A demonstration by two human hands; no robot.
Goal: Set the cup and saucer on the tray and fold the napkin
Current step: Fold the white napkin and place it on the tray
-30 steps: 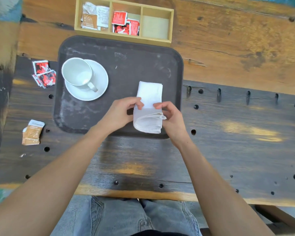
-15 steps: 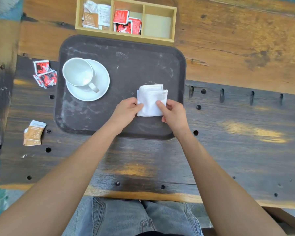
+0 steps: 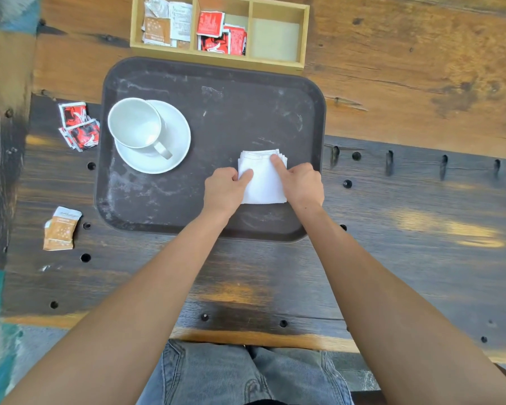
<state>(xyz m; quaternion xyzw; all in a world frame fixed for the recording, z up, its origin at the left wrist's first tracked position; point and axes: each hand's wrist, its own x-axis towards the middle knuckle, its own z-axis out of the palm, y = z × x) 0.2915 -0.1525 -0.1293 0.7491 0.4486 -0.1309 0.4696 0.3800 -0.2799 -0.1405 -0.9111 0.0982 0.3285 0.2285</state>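
Spanning the whole view, the dark, hole-dotted wooden bench (image 3: 406, 217) carries a scuffed brown tray (image 3: 240, 112) set squarely in front of the person. Just beyond the tray's far edge lies a pale wooden box (image 3: 216, 56) with three compartments: paper packets in the left one, red packets in the middle one, the right one bare. On the tray's left half rests a white saucer (image 3: 177, 143), and a white cup (image 3: 135, 122) stands upright on it, shifted toward the saucer's far-left side with its handle pointing to the near right. The white napkin (image 3: 263, 184) lies on the tray's right half, folded into a small thick square, its stacked layers showing at the far-right corner. The left grip (image 3: 224, 190) pinches the napkin's left edge, thumb on top. The right grip (image 3: 303, 185) presses a straight forefinger onto the far-right corner while its other fingers curl at the right edge, seemingly clasping it — the underside is hidden. Left of the tray, on the bench, sit a few red sachets (image 3: 80, 127) and, nearer, one brown sachet (image 3: 60, 229).
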